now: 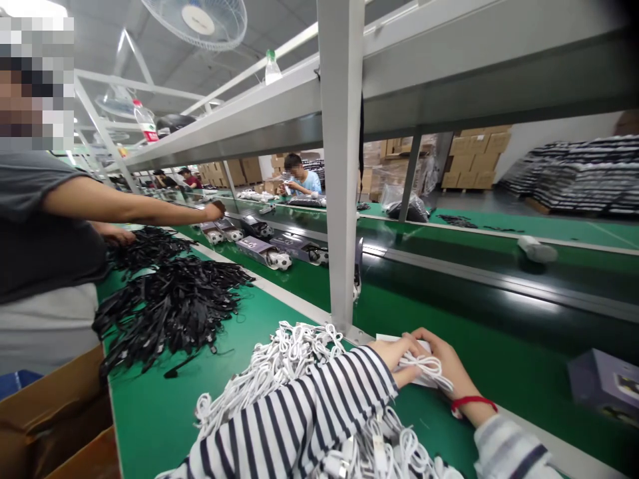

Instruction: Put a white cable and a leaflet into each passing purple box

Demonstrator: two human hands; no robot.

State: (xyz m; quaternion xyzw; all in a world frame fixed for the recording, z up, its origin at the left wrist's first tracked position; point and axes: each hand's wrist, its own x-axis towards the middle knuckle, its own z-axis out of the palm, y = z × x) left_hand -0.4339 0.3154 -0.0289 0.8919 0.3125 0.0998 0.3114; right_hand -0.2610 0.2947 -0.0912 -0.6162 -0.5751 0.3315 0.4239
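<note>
My left hand (399,356), in a black-and-white striped sleeve, is closed on a looped white cable bundle (424,364). My right hand (446,356), with a red cord at the wrist, curls round a flat white piece like card or paper (423,380), right beneath the bundle. The hands overlap, so part of each grip is hidden. Under and around my left forearm spreads a heap of coiled white USB cables (294,352) on the green table (154,426).
A pile of black straps (184,306) lies to the left, near a co-worker's outstretched arm (134,203). Beyond the metal post (342,166), boxes with football-patterned items (264,253) sit on the green conveyor (459,319). A purple box (606,386) is at right.
</note>
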